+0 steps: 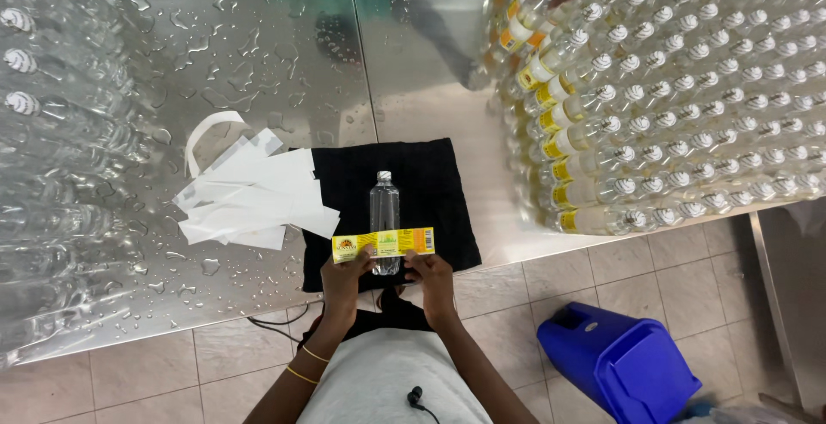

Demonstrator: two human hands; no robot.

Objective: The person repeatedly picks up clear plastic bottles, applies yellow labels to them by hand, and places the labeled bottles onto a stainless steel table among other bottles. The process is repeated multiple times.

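I count one bottle [385,218] on one cloth [430,179], one label [383,243], one bin [624,359] at five o'clock, dozens of stacked bottles [680,89] at two o'clock.

Grey top, bare forearms, two thin gold bangles [308,365]

Bottle [385,213]: clear plastic, white cap, unlabelled, lying flat on a black cloth, cap pointing away from the person | Label [384,243]: yellow strip with orange ends and a small green panel, stretched flat and crosswise over the bottle's lower body, its two ends held between the fingertips.
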